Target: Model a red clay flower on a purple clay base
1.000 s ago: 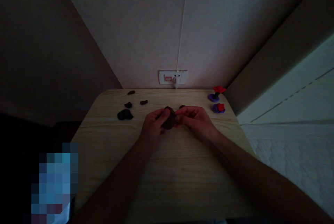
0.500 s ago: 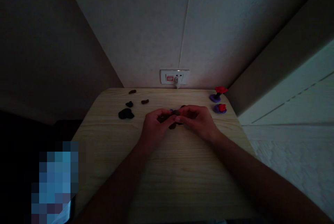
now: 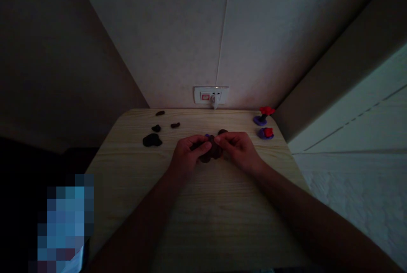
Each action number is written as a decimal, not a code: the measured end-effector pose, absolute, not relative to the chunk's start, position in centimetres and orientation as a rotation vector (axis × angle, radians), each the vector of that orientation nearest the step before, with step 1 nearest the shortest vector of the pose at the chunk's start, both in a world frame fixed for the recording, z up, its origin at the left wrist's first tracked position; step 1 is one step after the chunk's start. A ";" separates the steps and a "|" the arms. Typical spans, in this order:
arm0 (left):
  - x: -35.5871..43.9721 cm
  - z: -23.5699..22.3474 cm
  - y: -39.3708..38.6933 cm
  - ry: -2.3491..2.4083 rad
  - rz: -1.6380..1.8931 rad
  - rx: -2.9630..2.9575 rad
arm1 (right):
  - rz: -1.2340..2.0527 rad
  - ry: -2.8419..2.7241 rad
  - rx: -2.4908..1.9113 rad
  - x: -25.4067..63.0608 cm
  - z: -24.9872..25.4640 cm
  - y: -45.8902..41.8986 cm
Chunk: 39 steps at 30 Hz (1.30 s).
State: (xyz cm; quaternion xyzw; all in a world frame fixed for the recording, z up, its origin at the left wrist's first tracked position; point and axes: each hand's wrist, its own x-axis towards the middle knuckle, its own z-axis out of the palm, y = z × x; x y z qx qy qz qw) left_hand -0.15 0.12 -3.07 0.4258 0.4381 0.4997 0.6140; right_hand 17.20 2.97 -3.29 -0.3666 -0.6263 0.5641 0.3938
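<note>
The room is dim. My left hand (image 3: 186, 154) and my right hand (image 3: 239, 149) meet over the middle of a light wooden table (image 3: 203, 205). Both pinch a dark brown lump of clay (image 3: 212, 152) held between their fingertips, just above the tabletop. A small purple bit (image 3: 207, 136) shows at the top of the lump. Another dark piece (image 3: 222, 132) lies just behind my right hand.
Several dark clay pieces lie at the back left, the largest (image 3: 151, 140) nearest me. Two purple discs with red tops (image 3: 263, 116) (image 3: 266, 133) stand at the back right corner. A wall socket (image 3: 210, 94) sits behind the table. A wall closes each side.
The clay lump was raised and turned between my fingers a second ago. It now sits lower and flatter between both hands, which have stayed in nearly the same place.
</note>
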 end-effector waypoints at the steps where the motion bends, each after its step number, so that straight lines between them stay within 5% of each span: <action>1: -0.1 -3.1 0.2 1.024 1.158 0.986 | 1.423 -1.602 -0.937 17.3 -3.3 3.0; 16: 0.0 -3.8 0.0 1.154 1.223 1.290 | 1.389 -1.645 -0.863 17.3 -3.4 2.8; 30: 0.3 -3.9 -0.4 1.250 1.360 1.349 | 0.931 -1.913 -0.960 17.3 -2.5 2.0; 39: 0.7 -3.0 -0.6 1.038 1.254 1.010 | 1.448 -1.563 -0.857 16.7 -3.9 2.4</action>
